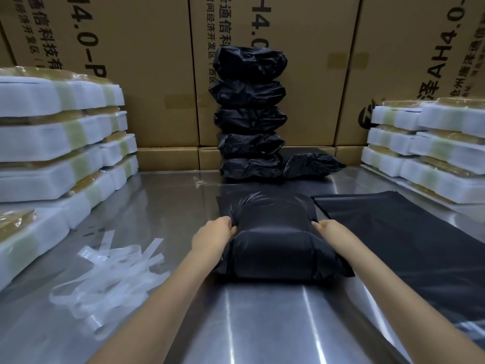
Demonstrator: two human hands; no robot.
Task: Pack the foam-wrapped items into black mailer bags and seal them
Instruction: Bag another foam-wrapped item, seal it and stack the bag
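Observation:
A filled black mailer bag (275, 245) lies in the middle of the steel table, its flap folded over the bulky item inside. My left hand (214, 236) grips the bag's left side and my right hand (330, 231) grips its right side, fingers tucked into the folds. Behind it rises a stack of several packed black bags (249, 114), with one more packed bag (311, 165) lying beside the stack's foot. Flat unused black mailer bags (409, 237) are spread to the right. Foam-wrapped items are piled at the left (60, 143) and the right (430, 145).
Peeled clear adhesive strips (110, 274) lie heaped on the steel table (262, 324) at the front left. Large brown cardboard boxes (147, 61) form a wall along the back edge of the table.

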